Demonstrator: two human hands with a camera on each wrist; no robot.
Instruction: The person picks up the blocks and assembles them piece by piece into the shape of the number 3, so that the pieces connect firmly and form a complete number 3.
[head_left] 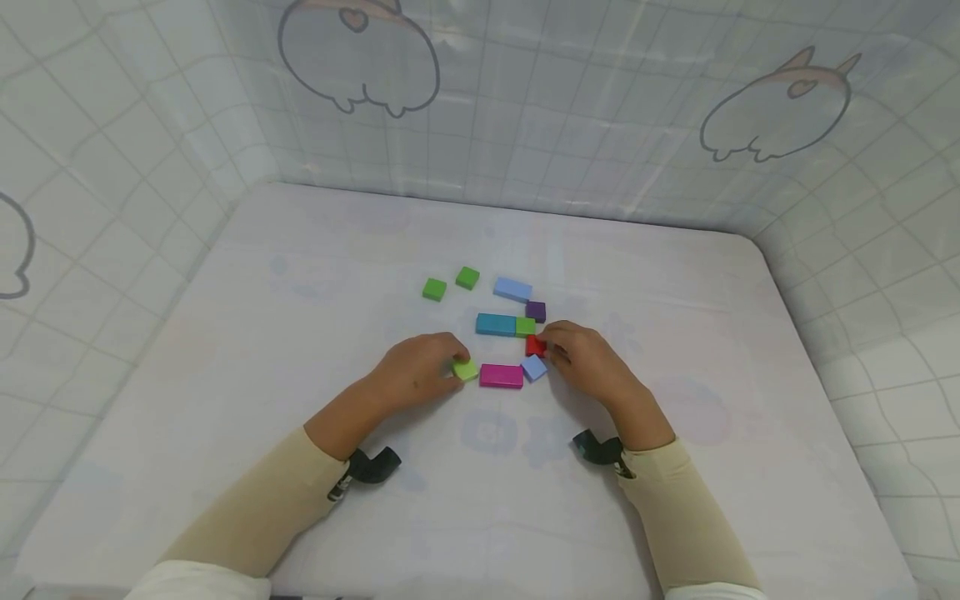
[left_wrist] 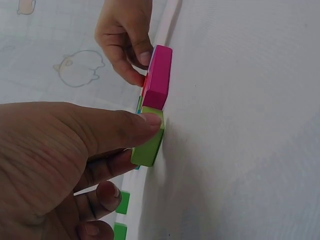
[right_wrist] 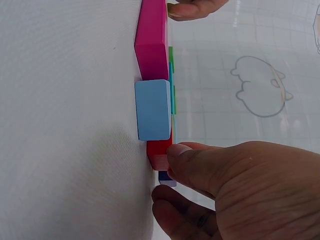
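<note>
At the near left end of the block layout, the lime block [head_left: 467,371] sits just beside the magenta block [head_left: 501,377]. Left hand [head_left: 416,367]: thumb and forefinger pinch the lime block; the other fingers curl loosely. Right hand [head_left: 588,362]: thumb and finger come together on the red block [head_left: 533,347]; firmness of grip cannot be told. The small light-blue block [head_left: 534,367] stands askew between the magenta and red blocks. Beyond the red block lie the green end block [head_left: 525,327], the teal block [head_left: 496,324] touching its left side, the purple block [head_left: 536,312] and the long light-blue block [head_left: 512,289].

Progress, by judgement: eight pieces are largely laid out as a figure open to the left. Two loose pieces, the left green block [head_left: 434,289] and right green block [head_left: 467,277], appear not yet joined.

Pale cloth covers the desk [head_left: 247,350]; grid-patterned sheeting [head_left: 562,125] surrounds it.
</note>
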